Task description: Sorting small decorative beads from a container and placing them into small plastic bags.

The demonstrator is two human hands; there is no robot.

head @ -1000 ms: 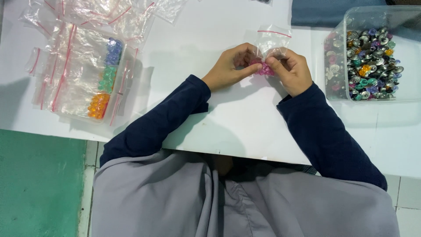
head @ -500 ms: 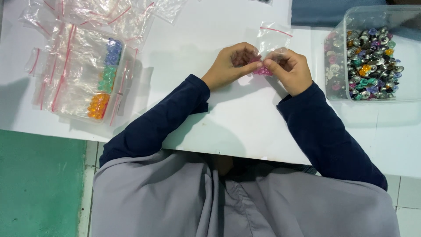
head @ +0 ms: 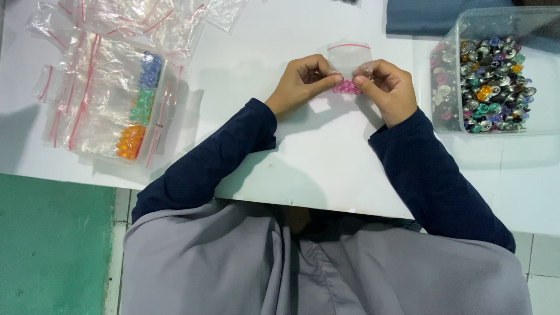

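Both hands work together at the middle of the white tabletop (head: 303, 157), each reaching out of a dark navy sleeve (head: 204, 166) above a grey garment that fills the near part of the view. Left hand (head: 303, 84) is curled, its thumb and fingers pinching the left edge of a small clear plastic zip bag with a red seal strip (head: 348, 58); right hand (head: 388, 87) is curled the same way and pinches the bag's right edge, so the bag is stretched between the 2 hands just above the table. Small pink beads (head: 347, 88) sit bunched at the bottom of that bag, right between the 2 sets of fingertips. To the person's left, well apart from the hands, lies a shallow clear plastic tray (head: 105, 122) covered with empty clear bags with red seal strips, and along its right side run 3 clusters of beads: orange beads (head: 129, 143) nearest, green beads (head: 142, 106) in the middle, blue beads (head: 151, 65) farthest. More empty clear zip bags (head: 146, 20) are heaped at the far left edge of the table. On the right, near the right hand but not touching it, stands a clear plastic box (head: 461, 26) filled with small mixed-colour metallic caps (head: 493, 81). Beyond it, at the far edge, lies a blue-grey cloth (head: 420, 16).
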